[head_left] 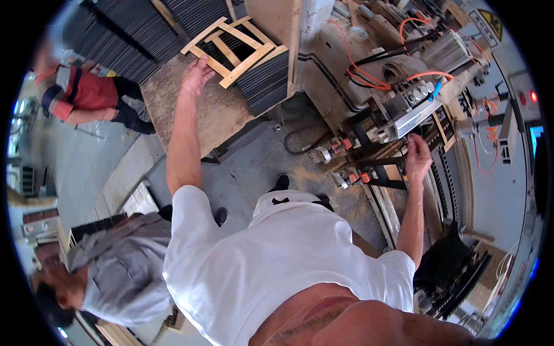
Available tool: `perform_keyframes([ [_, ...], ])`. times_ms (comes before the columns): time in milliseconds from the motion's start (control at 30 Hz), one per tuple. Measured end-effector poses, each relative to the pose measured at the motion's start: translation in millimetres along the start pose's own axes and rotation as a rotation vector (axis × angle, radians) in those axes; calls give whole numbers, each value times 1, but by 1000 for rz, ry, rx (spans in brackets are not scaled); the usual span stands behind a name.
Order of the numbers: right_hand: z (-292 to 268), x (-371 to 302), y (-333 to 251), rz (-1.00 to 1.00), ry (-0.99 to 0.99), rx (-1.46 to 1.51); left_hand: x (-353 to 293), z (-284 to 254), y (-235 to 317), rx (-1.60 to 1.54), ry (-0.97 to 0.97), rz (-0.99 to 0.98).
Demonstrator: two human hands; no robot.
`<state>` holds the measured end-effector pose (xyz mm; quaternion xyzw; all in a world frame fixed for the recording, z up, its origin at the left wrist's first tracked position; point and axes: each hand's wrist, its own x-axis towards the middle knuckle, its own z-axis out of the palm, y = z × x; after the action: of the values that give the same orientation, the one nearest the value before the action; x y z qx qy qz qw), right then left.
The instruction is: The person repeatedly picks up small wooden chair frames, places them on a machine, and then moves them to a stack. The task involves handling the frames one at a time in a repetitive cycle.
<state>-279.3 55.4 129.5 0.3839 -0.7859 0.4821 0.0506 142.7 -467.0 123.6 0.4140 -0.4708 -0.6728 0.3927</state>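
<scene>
My left hand (pixel 198 76) reaches far forward, its fingers closed on the edge of a light wooden frame (pixel 245 62) made of several slats. That frame lies over a stack of dark, thin slats (pixel 266 81) on a brown board (pixel 216 124). On the right, my right hand (pixel 418 158) is beside a machine with a metal clamp block (pixel 407 122). Its fingers are curled together, and anything between them is too small to make out. Another light wooden frame (pixel 443 131) sits in the machine just beyond this hand.
Orange air hoses (pixel 375 81) and a metal cylinder (pixel 447 55) top the machine. Red-tipped clamps (pixel 346 144) jut toward me over sawdust on the floor (pixel 309 176). A person in grey (pixel 124 265) is close at my left; another in a red shirt (pixel 95 89) stands farther off.
</scene>
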Motion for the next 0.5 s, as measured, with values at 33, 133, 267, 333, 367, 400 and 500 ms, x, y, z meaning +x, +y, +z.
perform_keyframes([
  [33, 4, -16, 2, 51, -45, -28, 15, 4, 4, 55, -18, -29],
  [133, 10, -56, -7, 214, -129, -94, 39, 24, -1, 248, 53, -76],
  [267, 10, -91, 2, 384, -105, -193, 43, 48, 3, 617, 218, 191],
  [333, 13, -99, 0, 384, -87, -190, 51, 30, -7, 904, 305, 559],
  [367, 9, -110, 0, 393, -59, -213, 30, 58, 0, 913, 288, 543],
  [400, 7, -117, -2, 390, -41, -225, 7, 74, 7, 975, 238, 622],
  [500, 7, -124, -21, 437, -41, -200, -36, 106, 10, 1164, 46, 866],
])
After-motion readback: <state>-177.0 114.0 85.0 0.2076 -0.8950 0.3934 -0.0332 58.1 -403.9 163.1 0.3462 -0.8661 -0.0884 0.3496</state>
